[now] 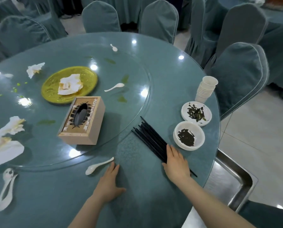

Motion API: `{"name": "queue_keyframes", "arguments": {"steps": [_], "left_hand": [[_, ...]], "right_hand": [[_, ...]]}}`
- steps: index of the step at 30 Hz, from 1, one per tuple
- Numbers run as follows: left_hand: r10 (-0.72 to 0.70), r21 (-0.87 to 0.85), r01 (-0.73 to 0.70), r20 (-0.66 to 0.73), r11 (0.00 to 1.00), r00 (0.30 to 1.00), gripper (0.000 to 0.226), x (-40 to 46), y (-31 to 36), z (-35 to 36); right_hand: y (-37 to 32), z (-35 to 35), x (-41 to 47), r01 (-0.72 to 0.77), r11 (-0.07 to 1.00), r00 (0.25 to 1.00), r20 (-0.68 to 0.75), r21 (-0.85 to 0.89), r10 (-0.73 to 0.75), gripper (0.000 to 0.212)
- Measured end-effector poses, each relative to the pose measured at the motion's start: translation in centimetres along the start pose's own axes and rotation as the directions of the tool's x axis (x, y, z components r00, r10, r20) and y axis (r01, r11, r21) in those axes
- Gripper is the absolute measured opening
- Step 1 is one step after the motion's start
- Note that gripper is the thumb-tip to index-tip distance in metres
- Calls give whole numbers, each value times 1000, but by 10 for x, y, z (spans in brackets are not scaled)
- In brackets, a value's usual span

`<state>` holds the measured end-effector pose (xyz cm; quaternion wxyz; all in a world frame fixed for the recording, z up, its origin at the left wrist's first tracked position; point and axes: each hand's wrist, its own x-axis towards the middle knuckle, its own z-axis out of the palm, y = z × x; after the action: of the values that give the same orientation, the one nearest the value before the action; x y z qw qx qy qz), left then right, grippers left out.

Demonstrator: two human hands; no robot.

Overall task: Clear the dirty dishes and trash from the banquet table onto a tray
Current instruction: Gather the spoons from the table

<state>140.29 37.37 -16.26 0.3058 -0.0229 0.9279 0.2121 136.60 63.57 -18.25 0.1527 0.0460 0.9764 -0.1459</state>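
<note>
My right hand [177, 163] lies flat with straight fingers on the near end of a bundle of black chopsticks [149, 137] near the table's right edge. My left hand [110, 183] rests flat on the table, its fingertips beside a white spoon [98, 166]. To the right are stacked white bowls [189, 136] and stacked white plates [196, 113], both with dark scraps, and a stack of paper cups [205, 88]. A metal tray [233, 183] sits below the table's right edge. A gold plate [69, 86] with a crumpled napkin lies on the glass turntable [137, 76].
A wooden tissue box [82, 120] stands on the turntable. Crumpled napkins [6, 145] and more spoons [6, 190] lie at the left, two other spoons [114, 87] farther back, with green scraps scattered. Covered chairs [239, 76] ring the table.
</note>
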Motion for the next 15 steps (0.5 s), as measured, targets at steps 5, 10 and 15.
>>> {"name": "queue_keyframes", "arguments": {"steps": [5, 10, 15], "left_hand": [[18, -207, -17, 5, 978, 1000, 93, -11, -9, -3], [-133, -695, 25, -102, 718, 986, 65, -36, -29, -18], [-302, -801, -16, -244, 599, 922, 44, -81, -62, -31]], "right_hand": [[-4, 6, -9, 33, 998, 999, 4, -61, -33, 72], [-29, 1, -14, 251, 967, 968, -32, 50, -249, 61], [-67, 10, -12, 412, 910, 911, -12, 41, -412, 52]]}}
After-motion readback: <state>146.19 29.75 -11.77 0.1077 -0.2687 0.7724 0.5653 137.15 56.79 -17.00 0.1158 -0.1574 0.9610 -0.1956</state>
